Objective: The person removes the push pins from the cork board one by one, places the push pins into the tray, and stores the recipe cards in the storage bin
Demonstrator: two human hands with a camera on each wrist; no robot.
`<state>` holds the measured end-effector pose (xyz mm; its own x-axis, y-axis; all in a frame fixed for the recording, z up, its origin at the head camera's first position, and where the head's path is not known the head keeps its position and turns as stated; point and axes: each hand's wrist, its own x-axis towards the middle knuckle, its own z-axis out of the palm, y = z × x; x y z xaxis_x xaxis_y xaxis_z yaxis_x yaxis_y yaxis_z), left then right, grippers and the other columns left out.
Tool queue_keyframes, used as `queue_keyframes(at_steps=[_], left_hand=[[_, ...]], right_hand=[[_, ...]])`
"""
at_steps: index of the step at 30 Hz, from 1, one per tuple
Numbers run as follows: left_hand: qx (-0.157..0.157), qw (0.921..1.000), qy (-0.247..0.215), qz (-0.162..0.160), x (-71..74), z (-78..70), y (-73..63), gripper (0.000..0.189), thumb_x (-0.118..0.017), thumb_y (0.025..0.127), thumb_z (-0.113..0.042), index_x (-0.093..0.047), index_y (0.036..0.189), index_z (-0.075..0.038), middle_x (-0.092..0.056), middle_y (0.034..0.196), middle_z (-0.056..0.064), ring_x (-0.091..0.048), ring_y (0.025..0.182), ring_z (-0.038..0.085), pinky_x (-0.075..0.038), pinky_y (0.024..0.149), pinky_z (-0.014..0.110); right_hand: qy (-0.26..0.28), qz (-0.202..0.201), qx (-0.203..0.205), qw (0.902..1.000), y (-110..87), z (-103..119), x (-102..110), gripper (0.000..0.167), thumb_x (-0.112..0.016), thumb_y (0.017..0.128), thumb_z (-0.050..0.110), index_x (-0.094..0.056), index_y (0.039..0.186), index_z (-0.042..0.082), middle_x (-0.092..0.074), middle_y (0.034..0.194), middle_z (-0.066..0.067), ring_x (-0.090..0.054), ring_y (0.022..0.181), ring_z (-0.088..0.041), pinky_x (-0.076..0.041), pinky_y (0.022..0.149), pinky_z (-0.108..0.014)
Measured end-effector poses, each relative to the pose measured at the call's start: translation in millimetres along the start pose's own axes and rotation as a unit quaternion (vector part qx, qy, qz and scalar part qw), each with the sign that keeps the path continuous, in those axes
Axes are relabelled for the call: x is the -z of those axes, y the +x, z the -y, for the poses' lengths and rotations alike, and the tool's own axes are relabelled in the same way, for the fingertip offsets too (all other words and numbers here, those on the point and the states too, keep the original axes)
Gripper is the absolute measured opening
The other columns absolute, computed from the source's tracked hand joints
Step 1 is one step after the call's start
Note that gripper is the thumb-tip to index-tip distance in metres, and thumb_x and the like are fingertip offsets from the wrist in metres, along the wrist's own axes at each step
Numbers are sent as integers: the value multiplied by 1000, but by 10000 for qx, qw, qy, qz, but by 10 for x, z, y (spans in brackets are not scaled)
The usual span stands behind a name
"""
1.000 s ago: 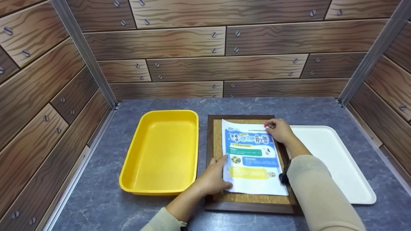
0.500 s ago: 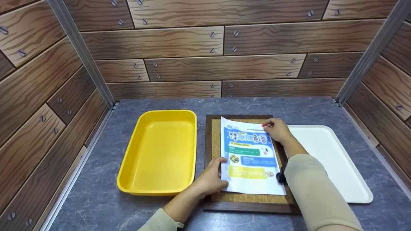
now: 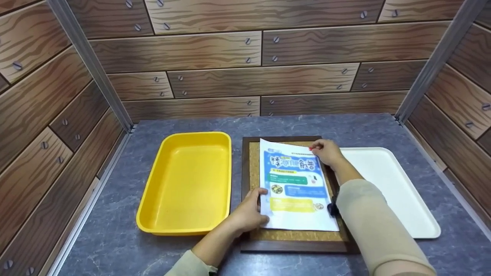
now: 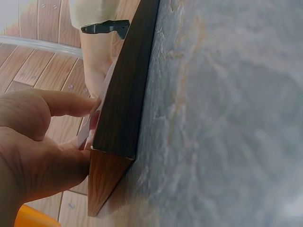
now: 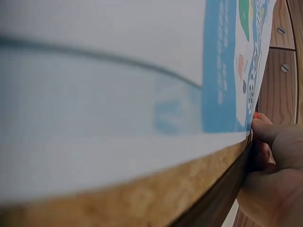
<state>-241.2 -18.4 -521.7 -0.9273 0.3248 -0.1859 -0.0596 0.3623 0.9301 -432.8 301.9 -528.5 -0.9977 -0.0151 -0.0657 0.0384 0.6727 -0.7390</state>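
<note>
A printed sheet of paper (image 3: 295, 191) lies over a dark-framed cork board (image 3: 254, 165), its upper left corner curling upward. My left hand (image 3: 249, 212) holds the sheet's left edge, with thumb and fingers spread along it; some fingertips are hidden under the paper. In the left wrist view, the paper's edge (image 4: 84, 135) bows between thumb and finger above the dark frame (image 4: 125, 90). At the sheet's upper right corner, my right hand (image 3: 328, 153) pinches a red push pin (image 3: 310, 148). The right wrist view shows the pin (image 5: 255, 115) at thumb and fingertips, against the paper's corner.
A deep yellow tray (image 3: 227, 180) stands left of the board. To the right lies a shallow white tray (image 3: 402, 199), partly covered by my right sleeve. Wood-patterned walls (image 3: 215, 50) enclose the grey table (image 3: 115, 214) at the back and sides.
The sheet's upper left corner has risen slightly, and its left edge now bends a little at my left hand. Both hands keep their places; the whole head view has drifted slightly.
</note>
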Motion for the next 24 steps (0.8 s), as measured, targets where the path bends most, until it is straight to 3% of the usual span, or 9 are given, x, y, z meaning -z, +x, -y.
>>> queue_keyframes(at_steps=[7, 16, 24], left_hand=[[12, 10000, -34, 1, -12, 14, -5, 77, -71, 76, 16, -51, 146, -10, -52, 142, 15, -66, 95, 23, -56, 65, 28], [-78, 10000, -12, -25, -17, 22, -4, 77, -71, 75, 16, -52, 146, -7, -54, 133, 14, -64, 93, 21, -54, 64, 26], [25, 10000, -55, 6, -16, 0, -9, 77, -71, 76, 16, -51, 147, -10, -53, 137, 15, -65, 91, 22, -54, 62, 27]], right_hand=[[-34, -28, 13, 10000, -9, 27, 8, 22, -62, 107, 6, -72, 125, -2, -64, 108, -11, -57, 105, -26, -46, 89, -32], [-69, -4, -67, 10000, -19, 53, 3, 23, -60, 109, 7, -71, 127, -1, -62, 114, -15, -55, 109, -28, -45, 93, -36], [-111, 46, -112, 9999, -18, 53, -6, 22, -58, 110, 9, -70, 126, 0, -59, 111, -13, -53, 105, -27, -45, 90, -36]])
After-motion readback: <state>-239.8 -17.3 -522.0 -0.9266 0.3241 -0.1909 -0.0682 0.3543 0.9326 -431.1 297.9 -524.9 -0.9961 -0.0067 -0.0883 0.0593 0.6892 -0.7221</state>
